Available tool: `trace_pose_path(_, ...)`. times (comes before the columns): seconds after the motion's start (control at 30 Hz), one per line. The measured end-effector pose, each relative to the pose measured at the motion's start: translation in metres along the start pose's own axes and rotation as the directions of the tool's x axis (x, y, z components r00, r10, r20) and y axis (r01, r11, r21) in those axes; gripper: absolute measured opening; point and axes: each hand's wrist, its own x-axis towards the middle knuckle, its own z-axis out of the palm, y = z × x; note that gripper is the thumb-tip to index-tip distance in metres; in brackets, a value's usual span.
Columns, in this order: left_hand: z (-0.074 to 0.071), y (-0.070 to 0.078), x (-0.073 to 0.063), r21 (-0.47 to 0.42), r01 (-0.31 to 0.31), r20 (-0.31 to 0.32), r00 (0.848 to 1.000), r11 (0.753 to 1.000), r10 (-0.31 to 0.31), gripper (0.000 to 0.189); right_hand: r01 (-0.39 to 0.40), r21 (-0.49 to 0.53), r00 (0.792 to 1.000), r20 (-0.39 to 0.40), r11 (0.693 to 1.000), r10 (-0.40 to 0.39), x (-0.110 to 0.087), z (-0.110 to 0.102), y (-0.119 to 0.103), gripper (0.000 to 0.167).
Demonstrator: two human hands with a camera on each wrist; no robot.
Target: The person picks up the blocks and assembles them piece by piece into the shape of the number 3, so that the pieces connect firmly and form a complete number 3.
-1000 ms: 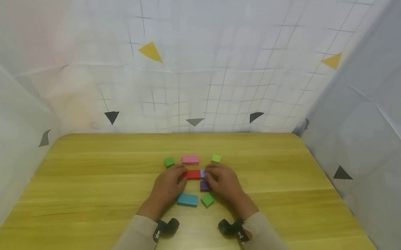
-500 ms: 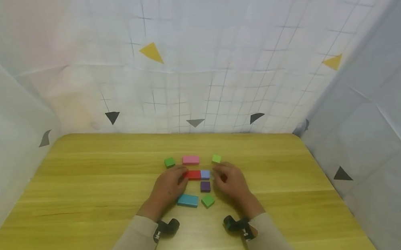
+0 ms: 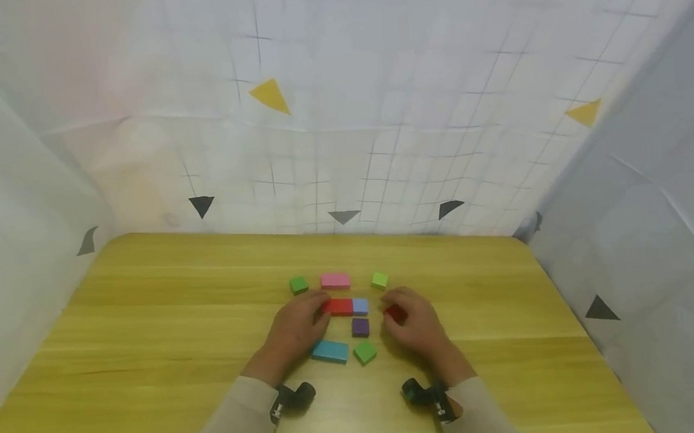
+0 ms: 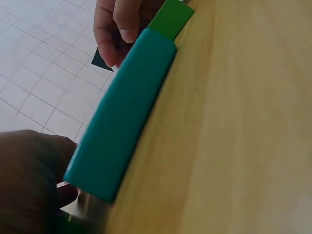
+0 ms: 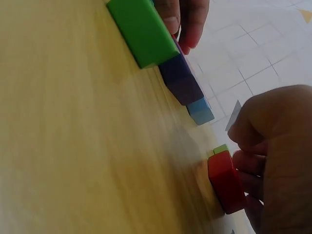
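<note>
In the head view my left hand (image 3: 297,324) pinches the left end of a long red block (image 3: 342,307) between thumb and fingertips. A pale blue block (image 3: 360,306) sits flush against that block's right end, and a purple block (image 3: 360,327) lies just below. My right hand (image 3: 416,318) arches over a smaller red block (image 3: 396,313), off to the right. The right wrist view shows this smaller red block (image 5: 226,183) beside the fingers, with the thumb (image 5: 243,131) held apart from it. The palm partly covers it from above.
Nearer the person lie a blue block (image 3: 331,352) and a green block (image 3: 365,352). Behind the hands stand a dark green block (image 3: 298,285), a pink block (image 3: 335,281) and a light green block (image 3: 380,280). White sheeting (image 3: 340,140) encloses the wooden table (image 3: 173,296).
My right hand has moved right, away from the pale blue block, which now shows fully. The smaller red block has come into sight under it. My left hand stays at the long red block.
</note>
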Motion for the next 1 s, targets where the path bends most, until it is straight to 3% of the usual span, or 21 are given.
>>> trace_pose_path(0.3,0.0015,-0.0015,-0.0001,-0.011,0.006,0.009,1.0,1.0,-0.006,0.032,0.023,0.037,0.999,0.043,0.999,-0.024,0.0006,-0.0036,0.0013,0.032)
trace_pose_path(0.57,0.0009,0.0002,-0.001,-0.017,0.005,0.007,1.0,1.0,-0.005,0.033,-0.032,0.095,0.998,0.05,0.995,0.027,-0.004,-0.0033,0.0058,0.038)
trace_pose_path(1.0,-0.0034,0.002,-0.0002,-0.026,-0.004,0.01,1.0,1.0,0.005,0.033,-0.11,0.049,0.991,0.077,0.993,0.106,-0.0006,-0.0046,0.0001,0.032)
